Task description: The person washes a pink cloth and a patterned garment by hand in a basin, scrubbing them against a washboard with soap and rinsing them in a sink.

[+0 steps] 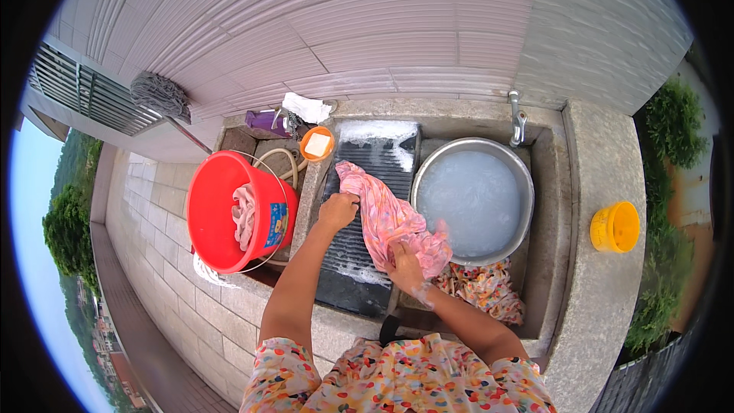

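A wet pink patterned garment (382,218) stretches across the black ribbed washboard (352,256), its right end reaching the rim of a metal basin. My left hand (339,211) is closed at the garment's left edge. My right hand (405,266) grips its lower right part, with the fingers partly hidden in the folds. White suds (378,132) lie on the far end of the board, and more cling near its close end. Right of the board, the metal basin (527,203) holds cloudy, bluish water. A bar of soap (318,145) rests in an orange bowl (306,154).
A red bucket (210,222) with a pale pink cloth inside stands at left. Below the basin, a multicoloured patterned cloth (489,291) lies in the stone sink (552,260). A tap (519,126) rises behind. A yellow cup (614,228) sits on the right ledge; a mop (160,95) leans at far left.
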### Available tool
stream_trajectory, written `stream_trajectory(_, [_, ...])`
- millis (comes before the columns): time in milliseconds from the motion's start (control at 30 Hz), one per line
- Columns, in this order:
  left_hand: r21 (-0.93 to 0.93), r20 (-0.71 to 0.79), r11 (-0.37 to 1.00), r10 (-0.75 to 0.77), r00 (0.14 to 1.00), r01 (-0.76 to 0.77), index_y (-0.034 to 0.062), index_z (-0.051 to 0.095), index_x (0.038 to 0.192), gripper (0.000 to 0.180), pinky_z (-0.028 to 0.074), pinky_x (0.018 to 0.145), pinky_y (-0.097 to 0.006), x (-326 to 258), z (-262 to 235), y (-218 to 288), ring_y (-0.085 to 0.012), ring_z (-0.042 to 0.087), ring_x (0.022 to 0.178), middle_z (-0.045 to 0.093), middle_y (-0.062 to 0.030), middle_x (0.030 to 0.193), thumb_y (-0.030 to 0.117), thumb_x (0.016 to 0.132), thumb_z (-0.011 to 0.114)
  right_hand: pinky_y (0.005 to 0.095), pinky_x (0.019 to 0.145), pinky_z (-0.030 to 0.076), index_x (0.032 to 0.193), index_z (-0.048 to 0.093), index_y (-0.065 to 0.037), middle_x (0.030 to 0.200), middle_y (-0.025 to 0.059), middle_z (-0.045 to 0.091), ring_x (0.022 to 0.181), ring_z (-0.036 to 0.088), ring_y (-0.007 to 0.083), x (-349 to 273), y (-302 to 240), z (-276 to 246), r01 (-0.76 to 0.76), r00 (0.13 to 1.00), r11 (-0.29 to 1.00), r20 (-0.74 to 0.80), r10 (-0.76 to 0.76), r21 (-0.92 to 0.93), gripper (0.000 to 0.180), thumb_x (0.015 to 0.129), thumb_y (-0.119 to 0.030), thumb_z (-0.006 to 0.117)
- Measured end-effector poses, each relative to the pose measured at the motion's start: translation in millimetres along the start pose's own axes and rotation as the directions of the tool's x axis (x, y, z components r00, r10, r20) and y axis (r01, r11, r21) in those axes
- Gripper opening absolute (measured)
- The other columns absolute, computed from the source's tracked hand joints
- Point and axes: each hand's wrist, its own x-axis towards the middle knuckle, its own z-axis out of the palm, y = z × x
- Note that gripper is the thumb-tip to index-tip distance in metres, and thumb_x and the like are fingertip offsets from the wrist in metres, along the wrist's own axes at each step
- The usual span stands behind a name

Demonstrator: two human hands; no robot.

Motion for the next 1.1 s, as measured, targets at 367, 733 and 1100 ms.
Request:
stream_trajectory(367, [-0.038, -0.230, 0.996, 0.065, 0.971, -0.076, 0.0120, 0.064, 0.094, 0.042, 0.043, 0.079, -0.050, 43, 54, 25, -0.0341, 0.046, 0.105, 0.050, -0.0141, 0.114, 0.045, 0.068, 0.066, 0.0606, 0.101, 0.012, 0.138, 0.024, -0.002, 0.145, 0.0191, 0.014, 0.133, 0.006, 0.0419, 34, -14, 16, -0.151, 0.980, 0.842, 0.034, 0.196, -0.518, 0.104, 0.061, -0.057, 0.067])
stream_trajectory(733, [0.078, -0.434, 0.905, 0.409, 0.802, -0.419, 0.0107, 0.060, 0.070, 0.017, 0.035, 0.073, -0.037, 17, 71, 24, -0.0264, 0.047, 0.085, 0.053, -0.0052, 0.083, 0.027, 0.071, 0.063, 0.0597, 0.104, 0.007, 0.133, 0.031, 0.003, 0.142, 0.0178, 0.019, 0.132, 0.003, 0.0445, 46, -11, 17, -0.111, 0.969, 0.862, 0.139, 0.204, -0.494, 0.091, 0.067, -0.049, 0.065])
stream_trajectory(1100, [-0.105, -0.390, 0.780, 0.539, 0.746, -0.618, 0.0102, 0.058, 0.064, 0.021, 0.040, 0.069, -0.037, -59, 43, 27, -0.0255, 0.049, 0.082, 0.057, 0.0004, 0.087, 0.029, 0.069, 0.066, 0.0567, 0.104, 0.008, 0.137, 0.025, 0.000, 0.141, 0.0279, 0.014, 0.131, 0.010, 0.0455, 40, -3, 32, -0.308, 0.935, 0.740, -0.047, 0.351, -0.598, 0.093, 0.067, -0.049, 0.062])
